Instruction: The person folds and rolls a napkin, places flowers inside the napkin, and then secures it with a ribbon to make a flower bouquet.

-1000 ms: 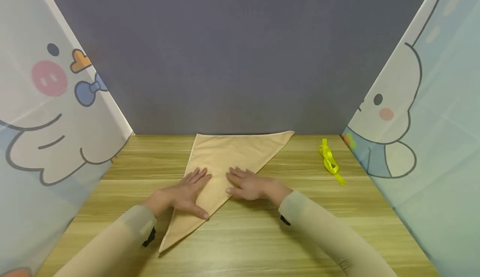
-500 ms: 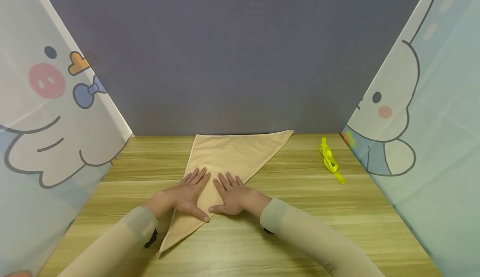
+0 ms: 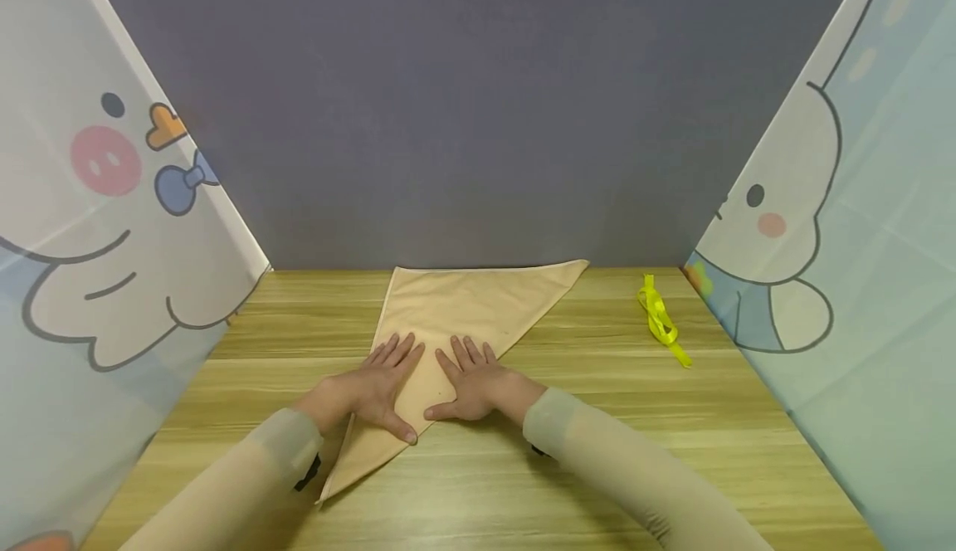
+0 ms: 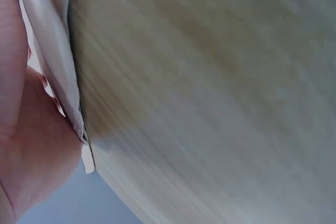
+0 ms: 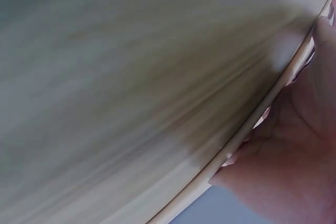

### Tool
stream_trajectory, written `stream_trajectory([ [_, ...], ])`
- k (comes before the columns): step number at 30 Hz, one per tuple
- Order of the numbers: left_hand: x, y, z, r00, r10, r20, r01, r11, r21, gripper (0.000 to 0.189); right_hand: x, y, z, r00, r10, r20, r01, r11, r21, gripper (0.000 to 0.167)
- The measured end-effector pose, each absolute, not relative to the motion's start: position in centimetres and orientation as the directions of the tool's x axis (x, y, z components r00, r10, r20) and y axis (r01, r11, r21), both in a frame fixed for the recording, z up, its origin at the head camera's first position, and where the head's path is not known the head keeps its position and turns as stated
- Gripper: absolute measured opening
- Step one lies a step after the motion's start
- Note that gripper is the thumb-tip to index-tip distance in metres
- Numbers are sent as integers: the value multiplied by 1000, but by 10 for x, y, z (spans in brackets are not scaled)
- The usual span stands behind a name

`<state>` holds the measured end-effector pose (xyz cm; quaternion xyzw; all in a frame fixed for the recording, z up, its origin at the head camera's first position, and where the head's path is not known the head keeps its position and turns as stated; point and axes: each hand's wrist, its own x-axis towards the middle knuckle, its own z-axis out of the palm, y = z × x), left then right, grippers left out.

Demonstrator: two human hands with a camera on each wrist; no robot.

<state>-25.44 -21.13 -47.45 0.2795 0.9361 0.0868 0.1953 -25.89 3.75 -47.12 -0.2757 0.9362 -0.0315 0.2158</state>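
My L hand (image 3: pixel 377 389) & R hand (image 3: pixel 474 389) rested, fingers spread, gripping nothing, on the tan cloth (image 3: pixel 448 302), its top edge along the table's (image 3: pixel 747 451) back. Looked light, soft, floppy, so prob. best pinched at the corner nearest the table's front. L wrist view showed its edge rippled; head view didn't.

two hands (image 3: pixel 377 388) (image 3: pixel 472 385), one cloth (image 3: pixel 463 309), one yellow ribbon (image 3: pixel 658 317)

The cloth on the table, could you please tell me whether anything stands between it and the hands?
Nothing visible does: the left hand and right hand rest on the cloth; the yellow ribbon lies apart, to the right.
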Motion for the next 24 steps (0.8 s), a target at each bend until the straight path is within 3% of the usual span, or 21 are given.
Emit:
stream_trajectory([
  [24,-258,-213,-478,-759,570,-316,514,821,248,157,-326,120,-471,-821,-453,-346,-386,889,-246,118],
])
